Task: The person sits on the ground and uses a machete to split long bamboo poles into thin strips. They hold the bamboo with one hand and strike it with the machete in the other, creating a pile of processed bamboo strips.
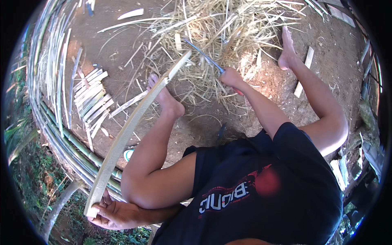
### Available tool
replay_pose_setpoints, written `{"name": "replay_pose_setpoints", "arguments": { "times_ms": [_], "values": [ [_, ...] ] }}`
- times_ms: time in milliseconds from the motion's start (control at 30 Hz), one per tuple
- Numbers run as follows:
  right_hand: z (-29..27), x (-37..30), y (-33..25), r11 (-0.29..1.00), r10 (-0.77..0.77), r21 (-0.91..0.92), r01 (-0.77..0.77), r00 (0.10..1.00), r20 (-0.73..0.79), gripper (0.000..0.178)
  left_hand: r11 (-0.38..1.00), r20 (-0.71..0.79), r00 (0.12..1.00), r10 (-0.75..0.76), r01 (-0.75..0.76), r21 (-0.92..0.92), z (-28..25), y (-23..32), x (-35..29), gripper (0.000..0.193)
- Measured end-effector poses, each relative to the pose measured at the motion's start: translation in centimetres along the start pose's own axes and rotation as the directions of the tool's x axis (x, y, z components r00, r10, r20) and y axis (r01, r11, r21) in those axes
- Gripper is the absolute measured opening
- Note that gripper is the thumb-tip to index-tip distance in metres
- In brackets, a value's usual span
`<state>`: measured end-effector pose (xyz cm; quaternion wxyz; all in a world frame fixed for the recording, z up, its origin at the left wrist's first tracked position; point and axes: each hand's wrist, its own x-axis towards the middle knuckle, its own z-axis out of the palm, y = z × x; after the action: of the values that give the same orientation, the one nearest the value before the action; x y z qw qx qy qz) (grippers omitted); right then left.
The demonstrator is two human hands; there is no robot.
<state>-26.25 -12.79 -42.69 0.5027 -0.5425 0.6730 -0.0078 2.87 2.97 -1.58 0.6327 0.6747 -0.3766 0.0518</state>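
1. Nearest, at the lower left, the person's left hand (116,214) is closed, thumb and fingers clamped on the near end of a long pale bamboo strip (128,126); the strip runs up and away from that grip, passing beside the left knee (136,185).
2. Farther along, the strip crosses in front of the left foot (165,100); a notch shows near its far end, which is raised toward the pile's near left edge and lies left of the right hand, apart from it.
3. The right hand (232,78) is wrapped into a fist around a knife (206,57); the handle is mostly hidden, and the blade points up and left.
4. On the dirt ground (192,141), toward its left edge, split pieces (92,96) lie in a row beside long bamboo poles (73,143); toward its right edge lies a flat slat (304,71).
5. At the ground's far edge spreads a pile of shavings (228,24).
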Motion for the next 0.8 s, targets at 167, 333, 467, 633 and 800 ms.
{"name": "replay_pose_setpoints", "arguments": {
  "times_ms": [167, 333, 467, 633, 800],
  "values": [
    [-1.7, -1.2, -2.1, 0.988, -0.01, 0.153, -0.018, 0.984, 0.178, 0.02, 0.994, -0.038, 0.999, 0.006, -0.001, 0.112, 0.4, 0.1, -0.1, 0.036],
    [-3.2, -8.9, -7.5, 0.983, -0.026, 0.183, -0.008, 0.982, 0.186, 0.02, 0.997, 0.044, 0.998, -0.036, 0.033, 0.07, 0.1, 0.1, -0.1, 0.039],
    [-1.0, -16.8, -11.9, 0.898, -0.415, 0.169, 0.406, 0.91, 0.02, 0.032, 0.998, 0.085, 0.994, -0.067, 0.065, 0.027, -0.6, 0.5, -0.5, 0.033],
    [-1.8, -21.2, -14.3, 0.763, -0.643, 0.034, 0.645, 0.753, 0.142, 0.023, 0.994, 0.127, 0.992, -0.027, 0.013, 0.11, -0.1, 0.7, -1.4, 0.028],
    [-1.6, -16.6, -12.0, 0.949, -0.314, 0.057, 0.31, 0.946, 0.08, 0.02, 0.989, 0.187, 0.982, 0.015, -0.042, 0.141, -0.8, 0.4, -1.2, 0.029]
  ]
}}
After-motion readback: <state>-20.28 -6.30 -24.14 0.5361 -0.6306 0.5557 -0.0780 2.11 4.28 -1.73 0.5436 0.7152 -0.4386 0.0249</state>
